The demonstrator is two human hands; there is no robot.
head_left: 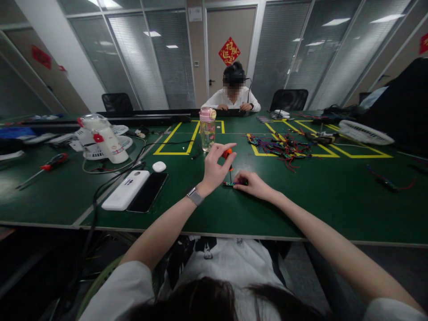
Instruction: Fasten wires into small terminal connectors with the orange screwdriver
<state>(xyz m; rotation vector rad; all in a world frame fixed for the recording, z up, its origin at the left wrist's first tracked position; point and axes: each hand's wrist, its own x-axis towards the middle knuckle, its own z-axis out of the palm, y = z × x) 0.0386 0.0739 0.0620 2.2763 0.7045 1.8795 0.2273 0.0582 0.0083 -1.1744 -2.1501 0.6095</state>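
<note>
My left hand (216,167), with a watch (195,196) on its wrist, is curled around the orange handle of a screwdriver (230,175). The thumb and index finger stand apart, and part of the handle shows between them. The screwdriver is upright, its shaft pointing down onto a small green circuit board (228,184) on the table. Pinched fingers of my right hand (253,185) hold the board's right end, where dark and purplish wires show. The exact contact at the screwdriver's tip is too small to tell.
A pink-lidded bottle (207,133) stands behind my left hand. Wired boards (284,145) lie heaped at back right. On the left are a phone (147,192), a white power bank (126,190), a white case (159,166), a white bottle (112,145) and another screwdriver (43,169). A person (232,96) sits opposite.
</note>
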